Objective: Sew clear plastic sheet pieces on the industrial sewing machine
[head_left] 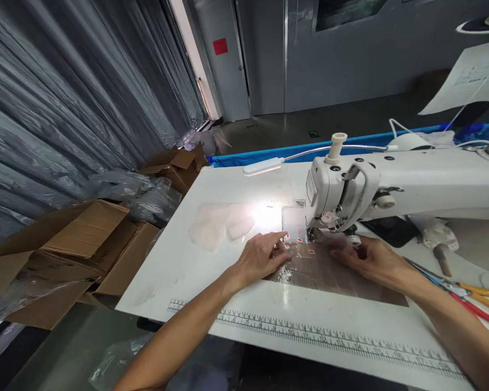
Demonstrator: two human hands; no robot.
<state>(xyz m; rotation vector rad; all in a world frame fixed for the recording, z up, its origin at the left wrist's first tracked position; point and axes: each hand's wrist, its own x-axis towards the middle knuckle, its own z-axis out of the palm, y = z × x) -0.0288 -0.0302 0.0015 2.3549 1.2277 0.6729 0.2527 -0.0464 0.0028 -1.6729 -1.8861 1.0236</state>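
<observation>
We see two bare hands at one white sewing machine [391, 182]. The left hand [261, 256] lies flat on the near left edge of a clear plastic sheet [330, 271], its fingers together and stretched toward the needle, the forefinger tip pressing the sheet down. The right hand [370, 258] rests on the sheet's far right part, just under the machine head; its fingers curl loosely onto the plastic, though we cannot tell whether they pinch it. The sheet lies on the white table [228, 282], its far end under the presser foot [313, 234], and carries three small red marks [299, 239] near the needle; any writing on them is too small to read.

One printed ruler [321, 336] runs along the table's near edge, with numbers we can read partly, such as 10 and 12. One lamp bar [264, 166] on a bent neck shines on the table. To the right lie scissors with orange and red handles [478, 301]; we cannot count them. Left of the table we count three open cardboard boxes [77, 244]. One red square [220, 46] sits on the far door, with no legible writing.
</observation>
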